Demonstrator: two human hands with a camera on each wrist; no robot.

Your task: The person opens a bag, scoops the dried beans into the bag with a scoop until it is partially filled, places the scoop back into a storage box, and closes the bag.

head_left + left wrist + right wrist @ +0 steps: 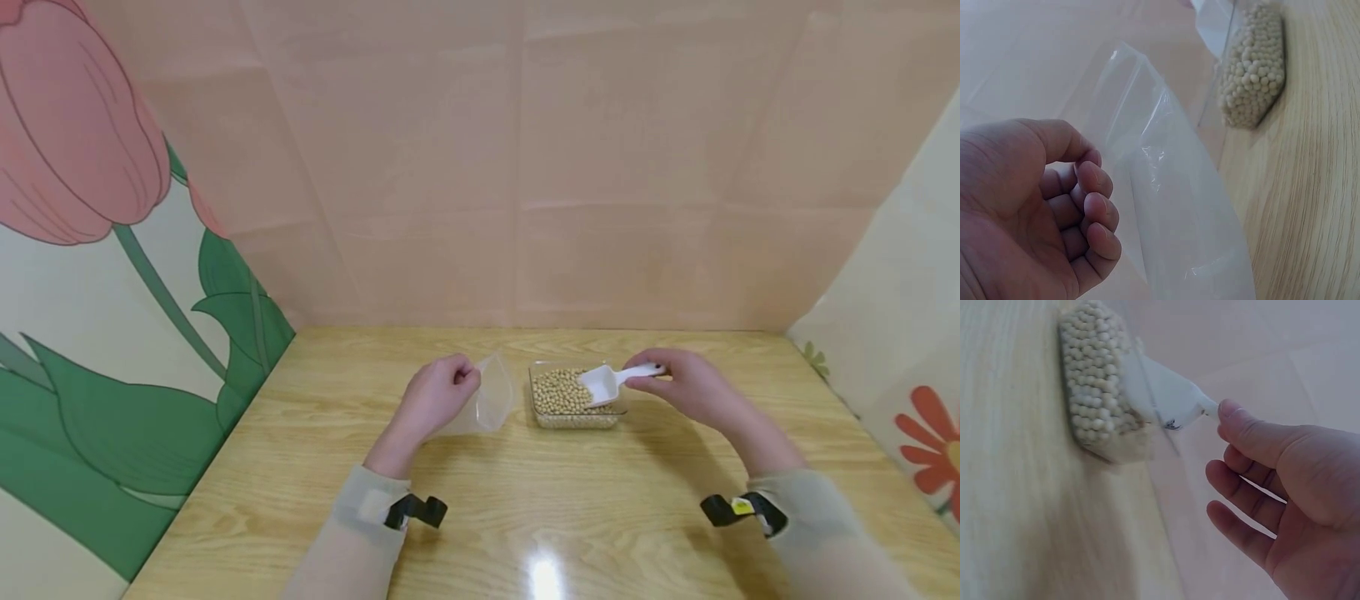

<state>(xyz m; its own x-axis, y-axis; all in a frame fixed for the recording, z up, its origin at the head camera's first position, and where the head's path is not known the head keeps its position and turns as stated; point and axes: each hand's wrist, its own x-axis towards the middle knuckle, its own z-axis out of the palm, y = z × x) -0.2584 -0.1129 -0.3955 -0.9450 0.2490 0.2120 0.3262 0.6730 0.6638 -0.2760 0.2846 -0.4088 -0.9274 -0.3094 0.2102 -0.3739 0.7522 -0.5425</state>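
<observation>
My left hand pinches the edge of a clear plastic bag between thumb and forefinger; the other fingers are curled in the left wrist view. The bag hangs with its mouth spread toward the right. Beside it stands a clear rectangular container with round, pale beige soybeans in it. In my right hand a white scoop is gripped by its handle, thumb on top. The scoop's head dips among the beans at the container's right side, as the right wrist view also shows.
Everything stands on a wood-grain table. A pink sheet rises behind the table, with a tulip-printed panel on the left and a flower-printed panel on the right.
</observation>
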